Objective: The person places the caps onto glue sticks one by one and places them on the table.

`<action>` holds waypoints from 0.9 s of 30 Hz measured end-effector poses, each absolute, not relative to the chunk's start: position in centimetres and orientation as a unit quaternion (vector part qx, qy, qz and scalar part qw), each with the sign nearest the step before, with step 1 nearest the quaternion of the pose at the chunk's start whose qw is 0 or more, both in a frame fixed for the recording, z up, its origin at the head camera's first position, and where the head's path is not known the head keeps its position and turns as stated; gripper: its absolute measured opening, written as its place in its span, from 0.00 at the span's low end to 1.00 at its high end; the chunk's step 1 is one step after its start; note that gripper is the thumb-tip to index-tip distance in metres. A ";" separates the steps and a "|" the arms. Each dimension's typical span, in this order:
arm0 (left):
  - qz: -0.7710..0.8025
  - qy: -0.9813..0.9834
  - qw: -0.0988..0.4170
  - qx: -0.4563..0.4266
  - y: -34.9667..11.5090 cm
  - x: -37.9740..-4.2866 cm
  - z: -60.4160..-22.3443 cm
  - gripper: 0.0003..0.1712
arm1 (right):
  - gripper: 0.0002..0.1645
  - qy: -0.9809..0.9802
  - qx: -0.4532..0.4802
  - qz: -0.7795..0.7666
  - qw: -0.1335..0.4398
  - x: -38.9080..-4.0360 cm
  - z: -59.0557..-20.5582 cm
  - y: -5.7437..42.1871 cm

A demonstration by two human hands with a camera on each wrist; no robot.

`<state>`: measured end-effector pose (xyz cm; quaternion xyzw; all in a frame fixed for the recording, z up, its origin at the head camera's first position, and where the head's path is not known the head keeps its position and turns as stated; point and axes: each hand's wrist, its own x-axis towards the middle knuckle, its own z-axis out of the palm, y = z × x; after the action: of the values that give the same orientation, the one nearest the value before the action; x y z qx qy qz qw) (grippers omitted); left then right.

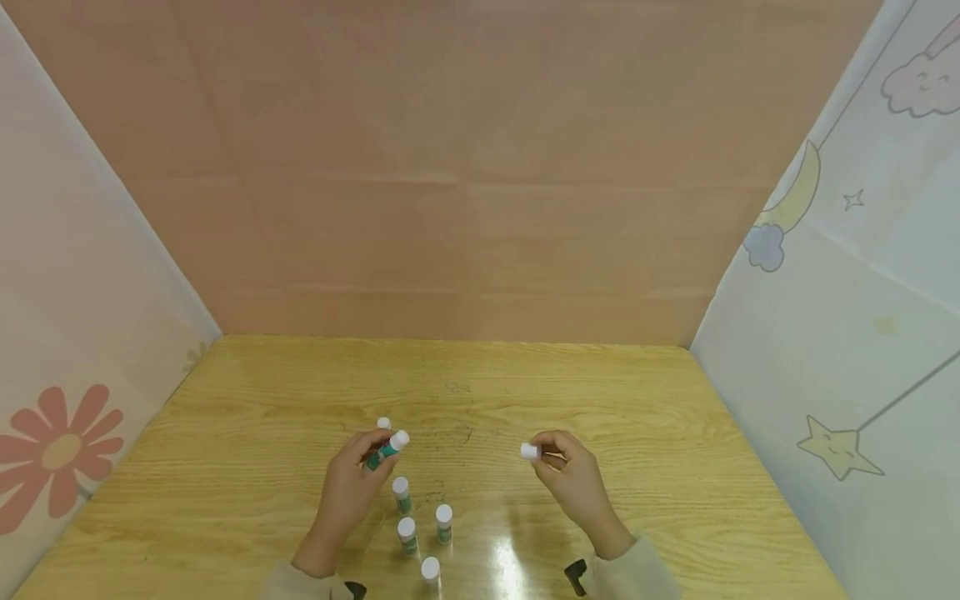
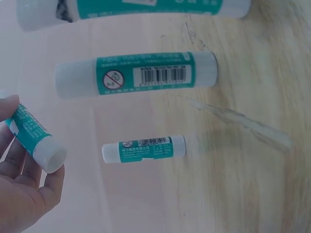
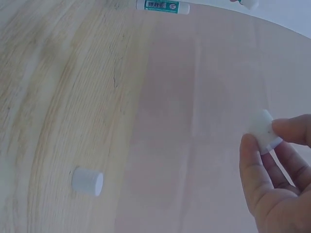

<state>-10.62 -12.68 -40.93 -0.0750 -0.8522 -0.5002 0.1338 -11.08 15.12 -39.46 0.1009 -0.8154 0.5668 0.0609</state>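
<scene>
My left hand (image 1: 351,479) grips a glue stick (image 2: 30,127) with a green label, its white end tilted up toward the right in the head view. Between thumb and fingers, my right hand (image 1: 581,483) pinches a small white cap (image 3: 265,131) above the table. Another white cap (image 3: 87,181) stands on the table in the right wrist view; the head view does not show it clearly. Several upright glue sticks stand near my left hand, among them one glue stick (image 1: 444,525) toward the middle and another glue stick (image 1: 384,423) partly hidden behind that hand.
The wooden table (image 1: 600,392) meets a plain brownish backdrop (image 1: 465,208) at its far edge. Patterned white sheets hang at the left and right sides. One glue stick (image 1: 431,570) stands close to the near edge of the head view.
</scene>
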 end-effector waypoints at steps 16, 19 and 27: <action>-0.485 -0.842 0.192 -0.137 -11.8 -10.1 -40.2 0.18 | 0.12 -0.796 0.121 0.589 0.067 -10.6 -38.4 14.4; -0.483 -0.841 0.194 -0.146 -11.6 -10.1 -40.2 0.19 | 0.12 -0.793 0.116 0.595 0.060 -10.5 -38.3 14.3; -0.486 -0.847 0.173 -0.130 -11.3 -9.8 -39.9 0.19 | 0.11 -0.783 0.124 0.606 0.067 -10.4 -38.2 14.0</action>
<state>-9.83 -11.25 -39.91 -0.1298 -0.8466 -0.4862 0.1733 -10.42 14.03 -38.18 0.1243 -0.7827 0.6061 0.0670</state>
